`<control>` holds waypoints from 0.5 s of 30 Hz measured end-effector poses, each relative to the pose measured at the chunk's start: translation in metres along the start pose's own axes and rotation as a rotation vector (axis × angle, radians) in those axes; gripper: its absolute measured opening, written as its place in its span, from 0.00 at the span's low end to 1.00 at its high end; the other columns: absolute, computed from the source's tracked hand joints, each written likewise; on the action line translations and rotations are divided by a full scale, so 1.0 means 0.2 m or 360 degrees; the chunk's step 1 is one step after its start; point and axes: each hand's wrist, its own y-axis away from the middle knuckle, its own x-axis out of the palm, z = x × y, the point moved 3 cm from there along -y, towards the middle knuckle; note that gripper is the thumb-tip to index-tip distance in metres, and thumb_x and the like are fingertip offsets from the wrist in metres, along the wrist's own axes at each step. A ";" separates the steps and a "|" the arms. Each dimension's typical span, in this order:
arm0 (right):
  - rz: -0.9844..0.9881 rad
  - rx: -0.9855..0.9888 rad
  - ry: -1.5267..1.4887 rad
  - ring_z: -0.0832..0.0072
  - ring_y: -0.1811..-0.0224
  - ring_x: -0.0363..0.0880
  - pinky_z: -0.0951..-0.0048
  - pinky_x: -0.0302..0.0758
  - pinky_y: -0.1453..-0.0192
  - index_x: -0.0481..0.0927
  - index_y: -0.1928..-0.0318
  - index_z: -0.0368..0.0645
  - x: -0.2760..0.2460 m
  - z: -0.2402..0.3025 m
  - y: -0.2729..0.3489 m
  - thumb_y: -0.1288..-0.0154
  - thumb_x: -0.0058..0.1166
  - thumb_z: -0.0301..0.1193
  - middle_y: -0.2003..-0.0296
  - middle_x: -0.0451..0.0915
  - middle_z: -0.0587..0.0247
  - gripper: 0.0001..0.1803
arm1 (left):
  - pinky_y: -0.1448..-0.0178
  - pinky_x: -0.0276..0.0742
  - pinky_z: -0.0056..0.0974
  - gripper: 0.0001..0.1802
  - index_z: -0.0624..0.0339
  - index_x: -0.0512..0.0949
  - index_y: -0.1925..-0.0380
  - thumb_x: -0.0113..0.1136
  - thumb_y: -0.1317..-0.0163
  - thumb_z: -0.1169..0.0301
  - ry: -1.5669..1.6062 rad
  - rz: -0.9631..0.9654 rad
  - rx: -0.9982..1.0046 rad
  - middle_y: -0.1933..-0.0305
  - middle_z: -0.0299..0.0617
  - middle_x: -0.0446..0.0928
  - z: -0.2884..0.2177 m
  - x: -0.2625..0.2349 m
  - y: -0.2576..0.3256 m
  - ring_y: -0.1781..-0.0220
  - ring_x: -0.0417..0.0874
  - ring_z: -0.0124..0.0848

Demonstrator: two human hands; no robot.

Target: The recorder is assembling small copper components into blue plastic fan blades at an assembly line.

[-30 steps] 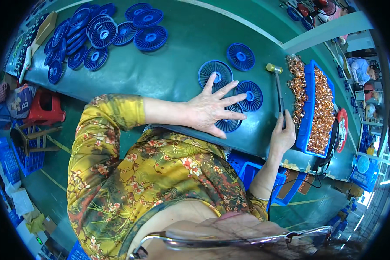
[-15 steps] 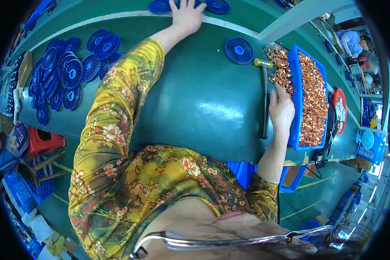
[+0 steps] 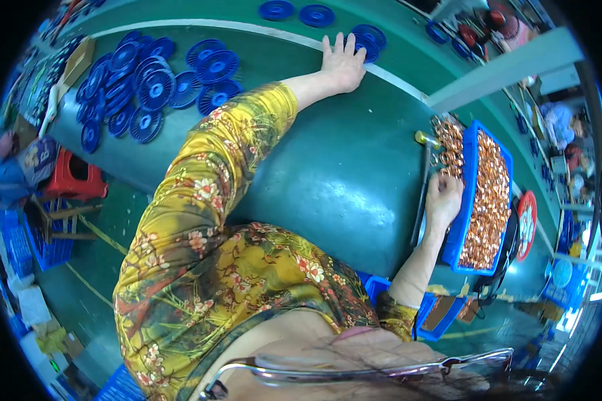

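My left hand (image 3: 343,67) is stretched out to the far side, open, its fingers spread at the near edge of a ribbed blue plastic disc (image 3: 366,51). A second blue disc (image 3: 371,33) partly overlaps that one. Over on the right, my right hand (image 3: 444,200) is closed, thumb and fingers curled together beside a heap of copper-coloured rings (image 3: 451,144). Whatever its fingers hold is too small to make out. Beside that hand lies a hammer (image 3: 427,140) with a yellowish head and dark handle.
A blue bin (image 3: 470,150) full of copper-coloured rings stands right of my right hand. Several more blue discs (image 3: 155,89) are heaped at the left on the green table (image 3: 314,180). A pale slanting post (image 3: 502,70) rises at the far right. A red stool (image 3: 77,177) stands lower left.
The lone disc has gone from the table's middle, and a disc now lies by my left hand past the white line. My right hand's fingers have curled shut. The view has turned.
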 end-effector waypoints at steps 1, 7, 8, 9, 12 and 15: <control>-0.0014 -0.0016 -0.0078 0.57 0.63 0.76 0.59 0.73 0.58 0.78 0.71 0.38 -0.02 0.01 0.02 0.41 0.58 0.29 0.69 0.77 0.52 0.07 | 0.29 0.40 0.67 0.32 0.51 0.61 0.34 0.51 0.37 0.53 0.0004 0.0092 -0.0153 0.28 0.56 0.51 0.05 -0.02 0.00 0.26 0.49 0.53; 0.0316 0.0141 -0.0967 0.75 0.70 0.81 0.74 0.76 0.65 0.79 0.63 0.38 -0.04 0.19 0.19 0.31 0.52 0.32 0.73 0.81 0.57 0.10 | 0.30 0.42 0.68 0.41 0.49 0.59 0.32 0.53 0.42 0.42 -0.0285 0.0297 -0.0264 0.30 0.57 0.56 0.36 -0.41 0.28 0.26 0.50 0.54; 0.0461 0.0170 -0.1004 0.76 0.68 0.82 0.74 0.77 0.62 0.79 0.62 0.37 -0.02 0.26 0.20 0.32 0.52 0.31 0.72 0.82 0.57 0.09 | 0.34 0.48 0.68 0.37 0.53 0.71 0.43 0.59 0.48 0.43 -0.0307 -0.0133 -0.0296 0.38 0.58 0.64 0.53 -0.39 0.35 0.31 0.58 0.53; 0.0579 0.0129 -0.0874 0.70 0.68 0.83 0.71 0.77 0.62 0.79 0.60 0.37 0.00 0.29 0.23 0.32 0.51 0.29 0.71 0.82 0.55 0.08 | 0.35 0.50 0.67 0.40 0.53 0.71 0.43 0.60 0.50 0.39 -0.0381 -0.0057 -0.0419 0.39 0.57 0.65 0.64 -0.42 0.39 0.32 0.60 0.54; 0.0455 -0.0224 -0.0446 0.54 0.65 0.79 0.61 0.76 0.61 0.78 0.62 0.39 0.01 0.39 0.23 0.35 0.53 0.30 0.67 0.79 0.52 0.08 | 0.36 0.52 0.69 0.49 0.52 0.66 0.39 0.60 0.55 0.32 -0.0303 0.0392 -0.0761 0.36 0.57 0.65 0.89 -0.42 0.53 0.32 0.61 0.54; 0.0477 -0.0162 -0.0270 0.56 0.63 0.78 0.59 0.76 0.62 0.76 0.61 0.42 -0.04 0.47 0.23 0.37 0.57 0.34 0.64 0.77 0.54 0.10 | 0.39 0.69 0.56 0.48 0.51 0.61 0.34 0.60 0.51 0.38 -0.0069 0.0235 -0.0621 0.38 0.59 0.68 1.04 -0.36 0.75 0.37 0.71 0.53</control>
